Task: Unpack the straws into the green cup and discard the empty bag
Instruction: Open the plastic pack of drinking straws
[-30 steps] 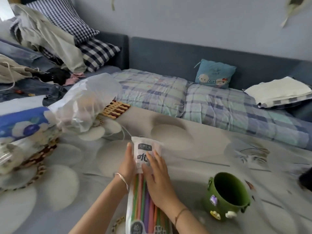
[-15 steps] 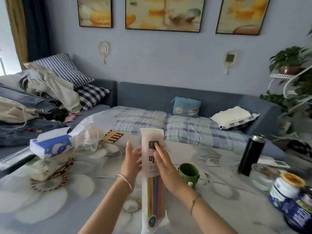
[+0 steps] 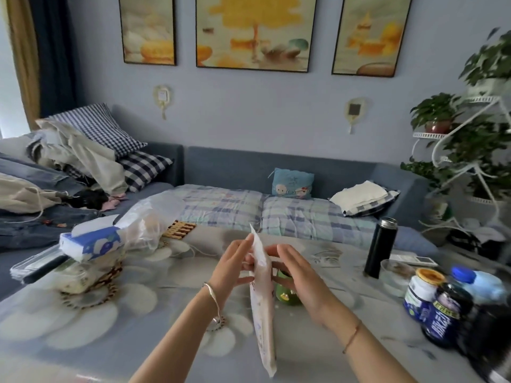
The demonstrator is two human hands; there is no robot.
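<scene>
A long white bag of straws (image 3: 262,305) is held upright and edge-on above the table, its pale back turned to me, so the coloured straws are hidden. My left hand (image 3: 233,265) grips the bag near its top from the left. My right hand (image 3: 293,268) grips it from the right, fingers on the upper part. The green cup (image 3: 287,293) stands on the table just behind the bag, mostly hidden by my right hand; only its lower side with a small sticker shows.
A tissue box (image 3: 91,241) and a clear plastic bag (image 3: 149,219) lie at the left. A black flask (image 3: 380,247), a glass bowl (image 3: 395,275) and jars (image 3: 439,313) crowd the right. The flower-print table (image 3: 96,322) meets a sofa (image 3: 276,211) behind.
The bag has been lifted off the table and turned edge-on between both hands. The view has tilted up, so more of the room shows.
</scene>
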